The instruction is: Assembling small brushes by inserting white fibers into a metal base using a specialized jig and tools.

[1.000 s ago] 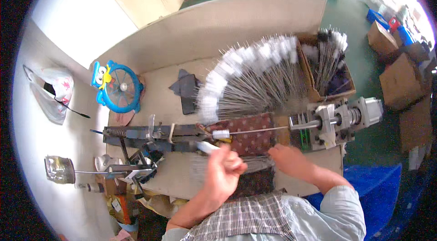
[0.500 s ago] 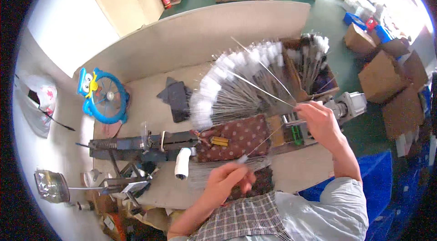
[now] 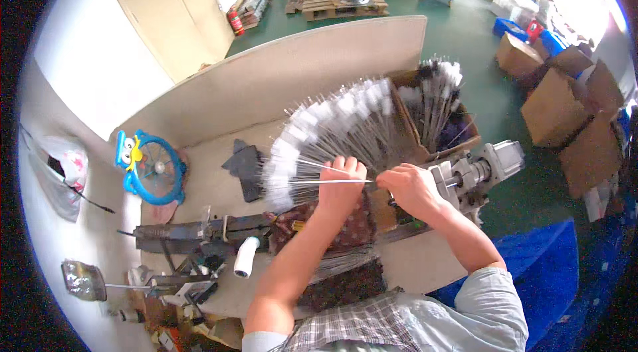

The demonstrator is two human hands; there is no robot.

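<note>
My left hand [image 3: 341, 186] reaches over the stems of a fan of white-bristled wire brushes [image 3: 300, 131], its fingers curled; what they hold is hidden. Two thin pale rods [image 3: 339, 182] run across that hand toward the fingertips of my right hand [image 3: 413, 190]. The right fingers are pinched at the rods' near ends, just left of a metal clamping machine [image 3: 465, 176]. Under my left forearm lies a dark red spotted cloth [image 3: 355, 222], partly covered.
An open carton [image 3: 435, 142] of more brushes stands behind the right hand. A white roll-shaped handle [image 3: 246, 257] and a metal rail [image 3: 173, 235] sit to the left, below a blue toy-like fan [image 3: 159, 167]. A low panel [image 3: 279, 76] borders the bench's far side.
My left hand has moved up and away from me, from beside the bench's near edge to the brush stems. My right hand has shifted left and lower, and the rods now lie flatter.
</note>
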